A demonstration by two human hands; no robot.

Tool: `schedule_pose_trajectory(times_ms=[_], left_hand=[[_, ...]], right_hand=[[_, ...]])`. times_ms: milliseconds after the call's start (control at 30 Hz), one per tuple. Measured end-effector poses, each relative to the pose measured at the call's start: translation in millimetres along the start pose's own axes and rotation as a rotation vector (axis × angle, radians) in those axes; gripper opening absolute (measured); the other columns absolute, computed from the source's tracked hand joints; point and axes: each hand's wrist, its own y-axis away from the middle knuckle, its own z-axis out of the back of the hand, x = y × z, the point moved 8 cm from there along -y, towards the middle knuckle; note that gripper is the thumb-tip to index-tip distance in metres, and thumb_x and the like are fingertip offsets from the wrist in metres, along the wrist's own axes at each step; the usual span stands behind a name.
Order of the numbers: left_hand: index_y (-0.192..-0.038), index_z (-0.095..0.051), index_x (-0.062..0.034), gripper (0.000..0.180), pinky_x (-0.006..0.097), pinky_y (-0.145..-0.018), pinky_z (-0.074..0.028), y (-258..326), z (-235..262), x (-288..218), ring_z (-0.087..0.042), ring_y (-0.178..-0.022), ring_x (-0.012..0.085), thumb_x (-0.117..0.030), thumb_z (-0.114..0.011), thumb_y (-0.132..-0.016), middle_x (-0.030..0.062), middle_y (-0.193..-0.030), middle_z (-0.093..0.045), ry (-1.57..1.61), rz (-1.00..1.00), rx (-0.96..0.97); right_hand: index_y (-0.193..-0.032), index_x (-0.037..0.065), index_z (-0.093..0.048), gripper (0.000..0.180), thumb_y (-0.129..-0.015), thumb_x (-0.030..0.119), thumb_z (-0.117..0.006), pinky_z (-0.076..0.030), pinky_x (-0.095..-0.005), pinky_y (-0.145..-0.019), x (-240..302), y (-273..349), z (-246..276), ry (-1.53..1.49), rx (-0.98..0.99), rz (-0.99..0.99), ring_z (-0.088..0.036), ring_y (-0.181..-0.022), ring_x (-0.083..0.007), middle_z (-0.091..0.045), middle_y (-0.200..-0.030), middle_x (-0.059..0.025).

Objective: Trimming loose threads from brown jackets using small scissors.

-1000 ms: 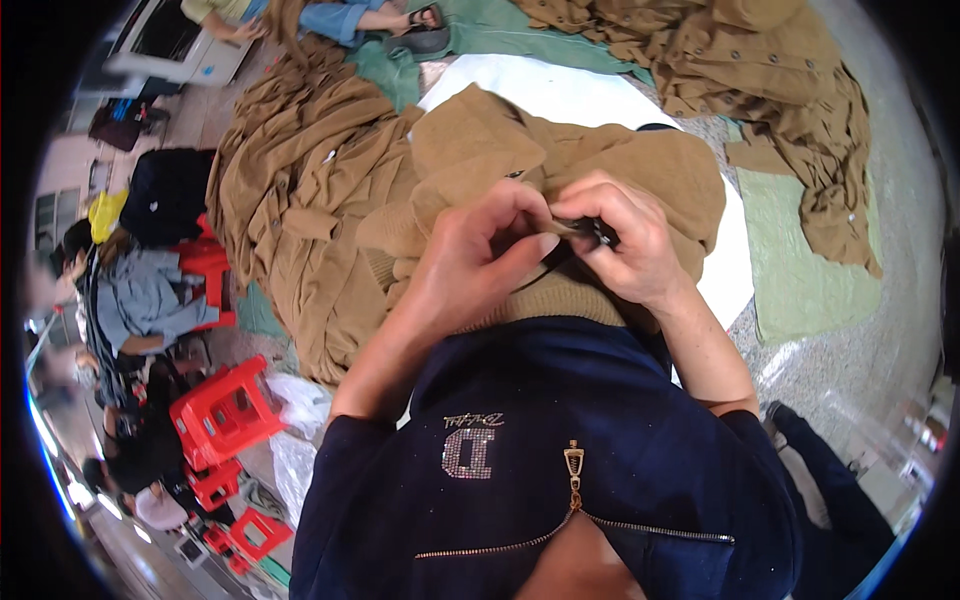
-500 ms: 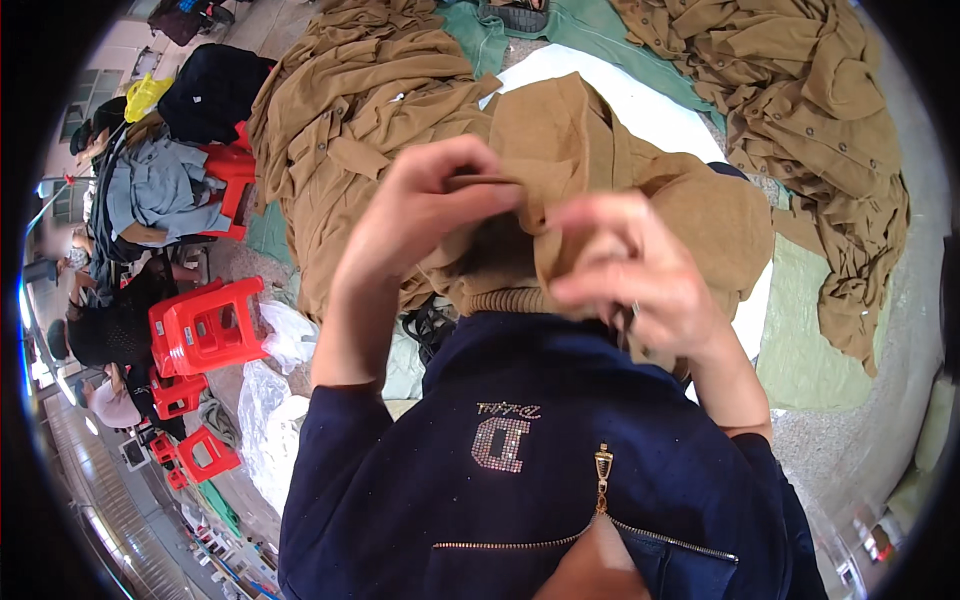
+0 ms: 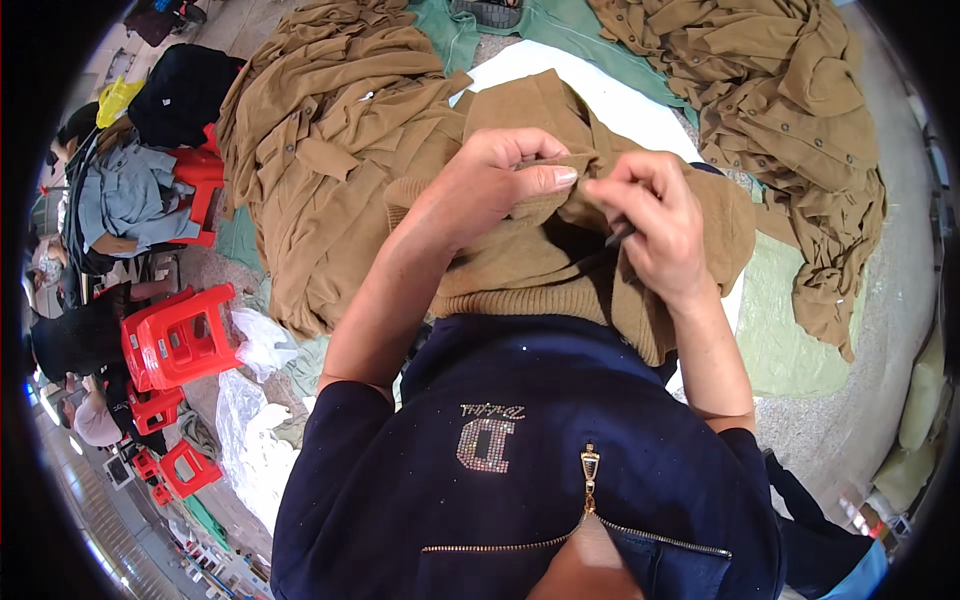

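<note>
A brown knit sweater (image 3: 500, 250) with ribbed hems lies bunched over my lap, its dark inside partly showing. My left hand (image 3: 490, 185) is closed on it, pinching a fold of the edge between thumb and fingers. Close beside that fold, my right hand (image 3: 655, 225) is closed, with thumb and forefinger pinched at the knit. Out from under its palm sticks a slim dark tool (image 3: 618, 238); its kind is hard to make out. The ribbed hem (image 3: 525, 303) rests against my dark blue top.
Piles of brown buttoned garments lie at the left (image 3: 330, 150) and at the far right (image 3: 790, 110). A white sheet (image 3: 560, 62) and green cloth (image 3: 635, 50) spread beneath. Red stools (image 3: 190, 335), a clear plastic bag (image 3: 240, 420) and seated people are on the left.
My hands have come closer together at the sweater's edge, and the right hand's fingers have closed. More of the sweater's inside and ribbed hem shows. The whole view has shifted slightly.
</note>
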Motion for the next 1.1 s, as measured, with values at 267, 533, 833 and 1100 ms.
schedule_pose_trajectory(times_ms=[267, 533, 833, 1100], left_hand=[[-0.094, -0.064, 0.0005, 0.011, 0.020, -0.067, -0.043, 5.8, -19.4, -22.8, -0.050, -0.076, 0.0023, -0.010, -0.064, -0.092, -0.0052, -0.079, -0.058, 0.032, -0.175, 0.078], [-0.099, -0.063, 0.0013, 0.011, 0.021, -0.073, -0.044, 7.6, -35.6, -6.9, -0.054, -0.084, 0.0034, -0.006, -0.062, -0.091, -0.0035, -0.086, -0.060, 0.003, -0.104, 0.148], [-0.097, -0.064, -0.0007, 0.023, 0.028, -0.069, -0.048, 19.0, -30.6, -28.5, -0.063, -0.078, 0.0175, -0.008, -0.074, -0.078, 0.0079, -0.085, -0.064, -0.492, -0.491, 0.006], [-0.102, -0.061, -0.0004, 0.026, 0.038, -0.066, -0.050, 33.9, -45.7, -31.3, -0.063, -0.078, 0.0304, -0.006, -0.071, -0.079, 0.0124, -0.089, -0.060, -0.706, -0.597, 0.051]], right_hand=[[-0.089, -0.002, -0.067, 0.030, -0.061, 0.008, -0.068, -0.050, -0.0264, -0.056, 54.3, 16.0, -10.0, 0.114, 0.099, 0.454, -0.059, -0.068, -0.0162, -0.060, -0.082, -0.0060], [-0.089, -0.003, -0.067, 0.028, -0.062, 0.002, -0.069, -0.050, -0.0289, -0.054, 29.5, 28.8, 10.8, 0.153, -0.067, 0.255, -0.060, -0.066, -0.0210, -0.060, -0.083, -0.0098], [-0.088, 0.001, -0.061, 0.024, -0.067, -0.002, -0.073, -0.049, -0.0329, -0.057, 4.5, 30.8, -6.8, -0.028, -0.033, -0.071, -0.060, -0.071, -0.0238, -0.058, -0.090, -0.0115], [-0.094, 0.003, -0.056, 0.033, -0.069, -0.004, -0.075, -0.049, -0.0300, -0.062, -22.0, 36.0, -17.9, -0.283, 0.043, -0.424, -0.060, -0.072, -0.0196, -0.062, -0.092, -0.0089]])
